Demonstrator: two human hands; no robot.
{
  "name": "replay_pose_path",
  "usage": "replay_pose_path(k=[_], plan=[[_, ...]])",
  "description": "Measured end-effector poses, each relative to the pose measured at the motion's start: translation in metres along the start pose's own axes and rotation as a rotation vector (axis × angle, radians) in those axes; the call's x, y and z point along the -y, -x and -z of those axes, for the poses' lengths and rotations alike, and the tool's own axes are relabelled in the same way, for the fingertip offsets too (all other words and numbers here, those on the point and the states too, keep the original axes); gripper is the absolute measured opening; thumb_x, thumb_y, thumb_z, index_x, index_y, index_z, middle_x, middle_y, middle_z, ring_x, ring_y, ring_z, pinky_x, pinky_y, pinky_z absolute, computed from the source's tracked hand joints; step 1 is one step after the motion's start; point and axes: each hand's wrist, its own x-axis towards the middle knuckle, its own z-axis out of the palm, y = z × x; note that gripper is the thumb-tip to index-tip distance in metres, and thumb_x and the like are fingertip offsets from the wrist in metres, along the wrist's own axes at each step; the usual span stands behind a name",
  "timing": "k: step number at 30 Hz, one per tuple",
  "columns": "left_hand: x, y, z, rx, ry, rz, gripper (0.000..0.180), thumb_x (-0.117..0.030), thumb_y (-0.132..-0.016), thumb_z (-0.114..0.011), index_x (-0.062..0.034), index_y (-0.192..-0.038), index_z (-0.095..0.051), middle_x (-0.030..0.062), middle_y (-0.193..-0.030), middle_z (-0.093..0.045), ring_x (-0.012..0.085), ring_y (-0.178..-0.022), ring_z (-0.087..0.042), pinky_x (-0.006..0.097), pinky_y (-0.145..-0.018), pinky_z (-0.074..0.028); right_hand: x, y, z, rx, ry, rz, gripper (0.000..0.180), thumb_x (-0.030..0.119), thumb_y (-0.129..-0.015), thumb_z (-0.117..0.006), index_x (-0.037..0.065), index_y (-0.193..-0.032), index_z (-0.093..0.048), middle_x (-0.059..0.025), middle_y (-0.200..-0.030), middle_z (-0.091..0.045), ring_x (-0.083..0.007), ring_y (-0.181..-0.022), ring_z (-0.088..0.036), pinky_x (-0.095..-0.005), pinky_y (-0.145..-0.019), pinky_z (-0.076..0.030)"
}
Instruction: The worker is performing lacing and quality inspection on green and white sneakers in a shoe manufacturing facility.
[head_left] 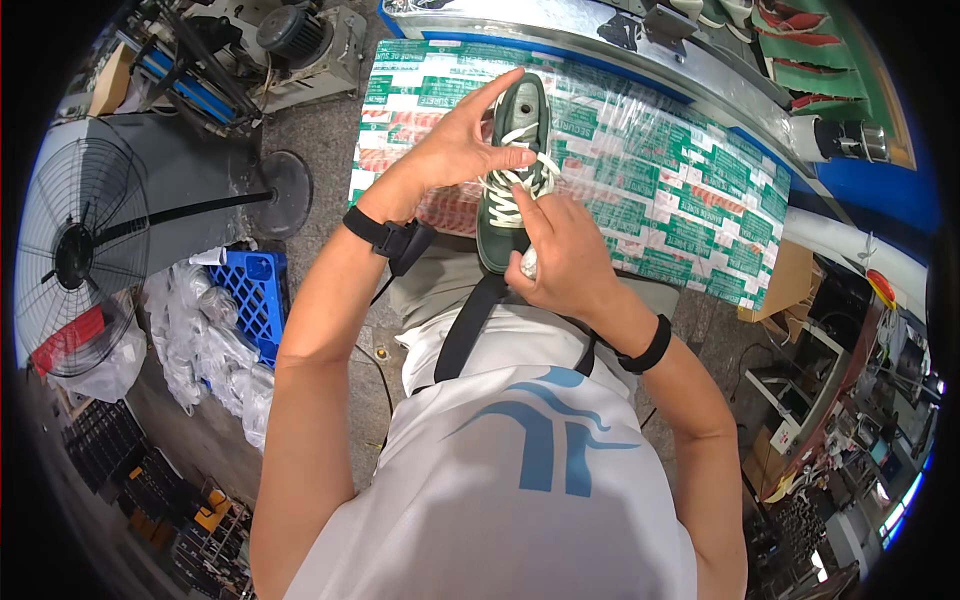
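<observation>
Your left hand (455, 145) is spread wide, fingers extended, steadying the green shoe (515, 170) from its left side. Your right hand (565, 255) is curled closed, pinching the white laces (510, 185) near the heel. The shoe is upright above your lap, before the green-and-white printed tabletop (650, 180). A fan (75, 255) stands well apart, left.

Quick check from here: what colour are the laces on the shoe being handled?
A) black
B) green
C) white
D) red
C: the dark green shoe shows white laces criss-crossing its upper, with the left hand on its side and the right hand pinching near the lower eyelets.
</observation>
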Motion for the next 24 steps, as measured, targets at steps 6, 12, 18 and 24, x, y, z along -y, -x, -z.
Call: replay_pose_path(k=[6,12,18,24], plan=[[0.004,-0.003,0.001,-0.021,-0.039,-0.011,0.114,-0.027,-0.089,-0.099,-0.0224,-0.181,-0.032,0.0147,-0.184,-0.034,0.0377,-0.167,-0.034,0.055,-0.129,-0.049,0.029,-0.008,-0.012,0.016,-0.184,-0.001,0.069,0.016,-0.078,-0.078,-0.015,-0.138,-0.065,-0.0224,-0.107,-0.063,-0.0418,-0.101,-0.065,-0.0519,-0.091,-0.054],[0.001,0.025,-0.036,-0.375,0.035,0.158,0.126,-0.038,-0.085,-0.104,-0.0007,-0.177,-0.026,0.0297,-0.169,-0.049,0.0382,-0.151,-0.056,0.048,-0.126,-0.047,-0.002,0.024,0.034,-0.059,-0.153,-0.01,0.08,0.015,-0.078,-0.079,-0.006,-0.152,-0.059,-0.0244,-0.118,-0.066,-0.0447,-0.108,-0.066,-0.0522,-0.096,-0.054],[0.028,0.039,-0.075,-0.544,-0.286,0.169,0.11,-0.02,-0.079,-0.1,0.0069,-0.167,-0.039,0.02,-0.15,-0.066,0.0301,-0.141,-0.063,0.042,-0.121,-0.051,-0.109,0.072,0.023,-0.152,0.177,-0.338,0.085,0.014,-0.081,-0.079,-0.006,-0.16,-0.053,-0.0235,-0.123,-0.067,-0.0451,-0.113,-0.065,-0.0538,-0.102,-0.053],[-0.01,0.044,0.001,-0.53,0.118,0.265,0.072,-0.002,-0.084,-0.089,0.0013,-0.15,-0.063,0.0059,-0.127,-0.077,0.0152,-0.113,-0.073,0.033,-0.1,-0.059,-0.161,0.092,0.023,-0.204,0.335,-0.34,0.085,0.018,-0.083,-0.078,-0.008,-0.16,-0.053,-0.0219,-0.117,-0.066,-0.0413,-0.106,-0.063,-0.0543,-0.094,-0.052]])
